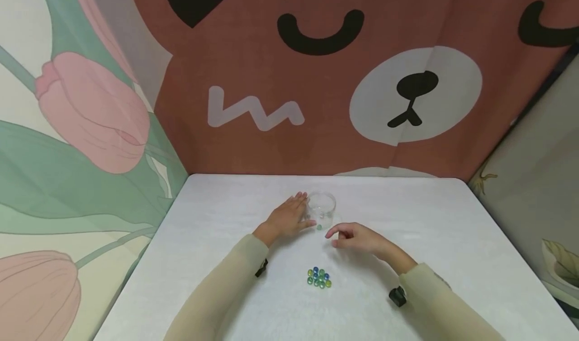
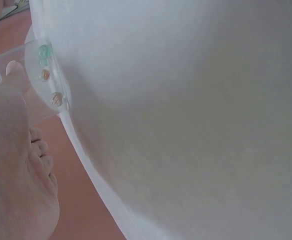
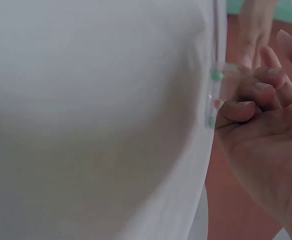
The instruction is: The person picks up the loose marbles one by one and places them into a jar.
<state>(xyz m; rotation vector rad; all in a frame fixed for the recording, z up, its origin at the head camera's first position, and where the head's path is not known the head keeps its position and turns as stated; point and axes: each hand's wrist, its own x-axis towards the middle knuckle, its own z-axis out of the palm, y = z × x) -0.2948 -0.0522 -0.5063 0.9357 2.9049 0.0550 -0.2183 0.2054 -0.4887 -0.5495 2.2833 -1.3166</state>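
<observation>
A clear cup (image 1: 321, 209) stands toward the back of the white table, with a few small things low in it, among them brownish pieces (image 2: 45, 75). My left hand (image 1: 287, 217) lies along the cup's left side, fingers straight, the thumb reaching toward its front. At the cup's front base sits a green marble (image 1: 318, 227); whether it lies inside or just outside I cannot tell. My right hand (image 1: 357, 238) hovers right of and nearer than the cup, index finger and thumb apart, other fingers curled, with nothing visible between them.
A tight cluster of several green, blue and yellow marbles (image 1: 319, 277) lies on the table (image 1: 217, 205) closer to me. A printed bear curtain (image 1: 316, 145) hangs behind the table, and a flowered one (image 1: 90, 109) stands on the left.
</observation>
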